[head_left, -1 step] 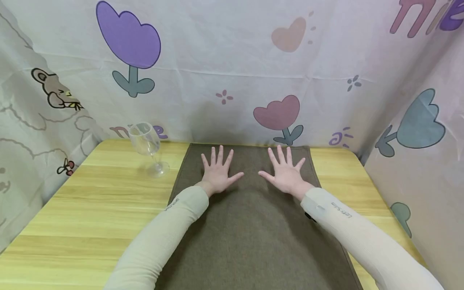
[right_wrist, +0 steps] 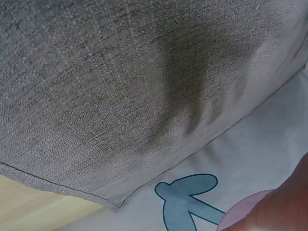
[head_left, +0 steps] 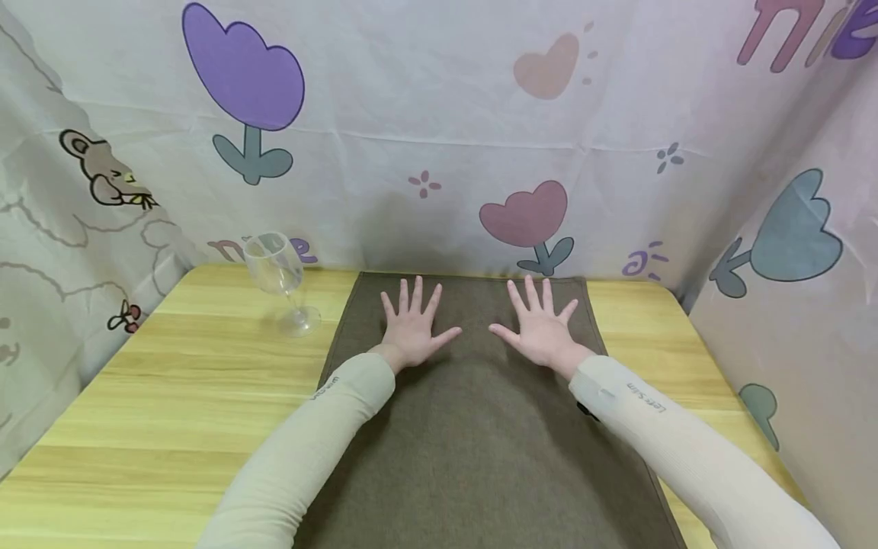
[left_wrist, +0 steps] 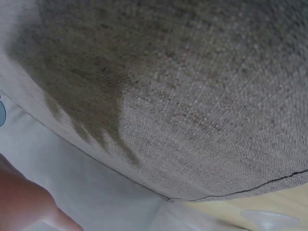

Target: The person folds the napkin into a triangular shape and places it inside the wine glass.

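Nothing moved: 2 hands (head_left: 409, 335) (head_left: 543, 335), fingers (head_left: 417, 296) spread, over 1 cloth (head_left: 466, 457) nr 1 glass (head_left: 277, 267).

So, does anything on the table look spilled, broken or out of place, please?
No, nothing stands out. The wine glass stands on its foot; its lean probably comes from the camera angle. No spill shows on the wooden table, and the brown cloth lies spread below the left hand and right hand.

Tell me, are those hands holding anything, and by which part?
Nothing is held: the left hand and right hand are spread out over the brown cloth, and the clear glass stands untouched.
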Demonstrator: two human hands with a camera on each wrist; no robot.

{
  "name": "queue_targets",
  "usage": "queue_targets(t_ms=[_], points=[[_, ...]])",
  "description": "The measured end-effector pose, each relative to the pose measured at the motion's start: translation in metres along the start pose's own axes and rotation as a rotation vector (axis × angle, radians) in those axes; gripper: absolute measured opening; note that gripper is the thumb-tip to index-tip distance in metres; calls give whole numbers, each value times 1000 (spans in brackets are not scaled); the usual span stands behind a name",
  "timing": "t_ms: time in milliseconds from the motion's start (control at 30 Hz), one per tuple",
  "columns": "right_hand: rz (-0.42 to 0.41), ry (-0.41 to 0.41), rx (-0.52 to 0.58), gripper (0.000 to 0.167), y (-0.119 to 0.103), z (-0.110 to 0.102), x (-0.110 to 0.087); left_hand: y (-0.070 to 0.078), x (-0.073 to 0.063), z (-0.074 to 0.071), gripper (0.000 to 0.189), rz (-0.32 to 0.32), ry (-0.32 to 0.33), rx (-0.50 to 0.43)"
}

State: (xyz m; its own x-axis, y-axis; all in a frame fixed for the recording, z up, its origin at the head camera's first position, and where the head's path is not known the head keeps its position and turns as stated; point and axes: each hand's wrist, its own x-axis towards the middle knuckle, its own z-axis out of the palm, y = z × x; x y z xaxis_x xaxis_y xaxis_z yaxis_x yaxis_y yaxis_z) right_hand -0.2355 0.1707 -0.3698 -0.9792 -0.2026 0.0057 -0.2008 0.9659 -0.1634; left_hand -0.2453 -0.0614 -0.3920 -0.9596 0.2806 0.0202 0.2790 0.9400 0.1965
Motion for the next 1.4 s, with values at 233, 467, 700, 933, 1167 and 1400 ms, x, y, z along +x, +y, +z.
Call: queue_targets(t_ms=[233, 467, 700, 933, 1167, 1400], points=[[2, 0, -3, 88, 0, -3, -2, 1, -3, -4, 84, 12, 4, 3], [-11, 7, -26, 88, -2, 0, -3, -1, -8, -7, 84, 22, 4, -1], [-31, 25, -24, 87, -4, 0, -3, -2, -9, -9, 84, 30, 18, -3], [-25, 17, -26, 87, -3, -3, -6, 3, -8, -12, 84, 37, 9, -9], [-22, 12, -28, 87, -4, 0, -8, 0, -9, -8, 84, 44, -16, -8], [-22, 0, -28, 85, -4, 2, -5, -6, -10, -12, 83, 55, -26, -13]])
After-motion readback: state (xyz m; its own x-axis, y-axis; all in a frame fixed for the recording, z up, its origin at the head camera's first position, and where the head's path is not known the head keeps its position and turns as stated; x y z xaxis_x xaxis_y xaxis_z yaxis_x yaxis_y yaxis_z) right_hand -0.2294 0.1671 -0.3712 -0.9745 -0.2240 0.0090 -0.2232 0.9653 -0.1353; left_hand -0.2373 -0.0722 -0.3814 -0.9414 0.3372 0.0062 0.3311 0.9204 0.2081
